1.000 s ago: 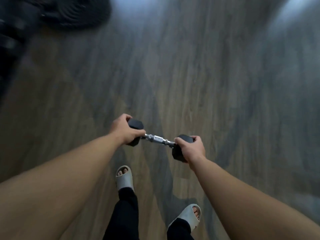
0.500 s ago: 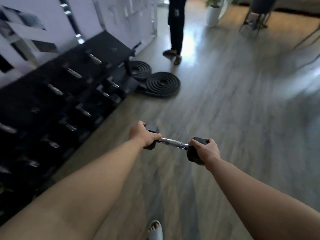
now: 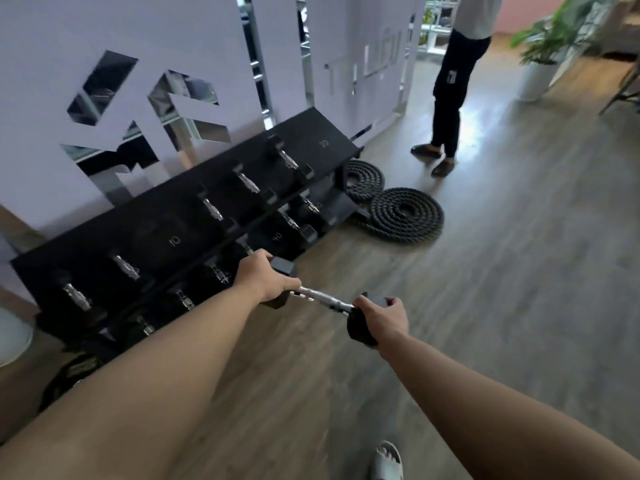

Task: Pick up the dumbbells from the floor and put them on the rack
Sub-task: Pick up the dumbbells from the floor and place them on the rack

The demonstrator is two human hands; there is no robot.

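Observation:
A black hex dumbbell with a chrome handle hangs in the air at centre, held by both ends. My left hand wraps its left head and my right hand wraps its right head. The black tiered rack stands to the left against a white wall, with several dumbbells resting on its shelves. The held dumbbell is just in front of the rack's lower right part, apart from it.
Two coils of thick black rope lie on the wood floor past the rack's right end. A person in dark trousers stands beyond them. A potted plant is at the far right. My sandalled foot shows below.
The view has swung up from the floor to the rack, which is now closer and fills the left. Both hands keep the same grip on the dumbbell.

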